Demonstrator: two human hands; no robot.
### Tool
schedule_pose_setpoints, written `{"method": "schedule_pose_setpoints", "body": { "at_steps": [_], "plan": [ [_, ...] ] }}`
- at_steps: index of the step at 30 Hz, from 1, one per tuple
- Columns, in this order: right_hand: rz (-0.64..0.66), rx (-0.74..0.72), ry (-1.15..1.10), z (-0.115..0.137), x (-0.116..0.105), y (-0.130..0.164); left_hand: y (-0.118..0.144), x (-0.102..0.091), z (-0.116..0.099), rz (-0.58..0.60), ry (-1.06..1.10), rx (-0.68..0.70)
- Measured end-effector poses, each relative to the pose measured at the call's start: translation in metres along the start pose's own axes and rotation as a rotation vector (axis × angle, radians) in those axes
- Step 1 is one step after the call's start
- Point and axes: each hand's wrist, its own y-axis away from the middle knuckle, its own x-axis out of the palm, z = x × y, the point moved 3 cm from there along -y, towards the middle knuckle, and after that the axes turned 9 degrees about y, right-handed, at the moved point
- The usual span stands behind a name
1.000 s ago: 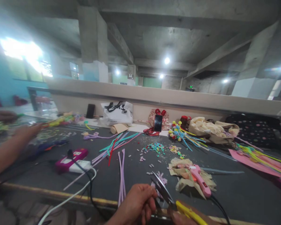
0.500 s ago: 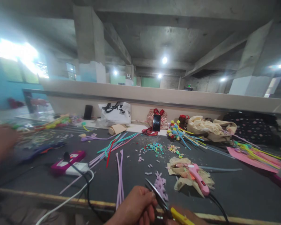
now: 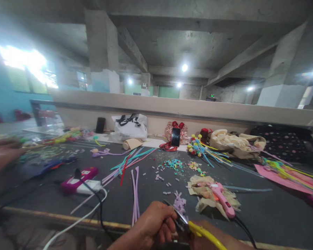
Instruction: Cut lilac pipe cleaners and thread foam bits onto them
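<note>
My left hand (image 3: pixel 155 222) is at the table's front edge with its fingers curled in and the thumb pressed on the index finger. What it pinches is hidden. My right hand (image 3: pixel 207 234), partly cut off by the bottom of the view, grips yellow-handled scissors (image 3: pixel 182 219). Their metal blades lie against the left hand's fingertips and point away to the upper left. Just beyond the blades is a heap of short lilac pieces (image 3: pixel 179 203). Long lilac fuzzy stems (image 3: pixel 135 194) lie to the left of my left hand.
A pink glue gun (image 3: pixel 223 201) rests on crumpled paper at right. Farther back are teal cut pieces (image 3: pixel 173 165), coloured stems (image 3: pixel 127 161) and a phone (image 3: pixel 175 137). A purple power strip (image 3: pixel 79 178) has trailing cables. Another person's hand (image 3: pixel 3 156) is at far left.
The scissor blades have swung slightly and show less beyond my left fingers; the yellow handle shows more. The view has shifted a little. The other person's hand at left has moved.
</note>
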Motion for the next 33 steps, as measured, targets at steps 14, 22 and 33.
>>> {"method": "schedule_pose_setpoints", "body": {
  "at_steps": [14,22,33],
  "plan": [
    [-0.230,-0.106,0.194,0.001,-0.024,0.032,-0.001,-0.009,-0.011,0.055,0.133,-0.023],
    [-0.180,-0.091,0.159,0.013,-0.024,0.036,0.001,-0.013,-0.022,-0.009,-0.117,0.148],
    [-0.220,-0.077,-0.019,-0.020,-0.022,0.055,0.017,-0.021,-0.039,-0.130,-0.752,0.465]
  ]
}}
